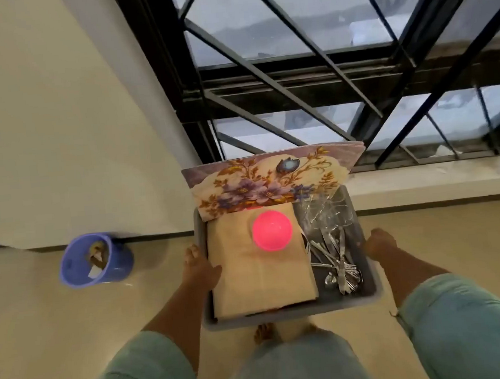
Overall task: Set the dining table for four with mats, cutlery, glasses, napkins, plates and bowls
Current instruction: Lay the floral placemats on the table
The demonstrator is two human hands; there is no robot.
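Both hands grip a grey tub [375, 287] between them, left hand [200, 270] and right hand [379, 246] on opposite rims. Inside lie mats [260, 182], napkins [259, 279], a bowl [272, 230], glasses [326, 213] and cutlery [339, 269].

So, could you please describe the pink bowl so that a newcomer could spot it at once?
Find the grey tray carried in front of the window. On the beige folded cloth in it sits the pink bowl, the only round, bright pink thing, left of the cutlery.
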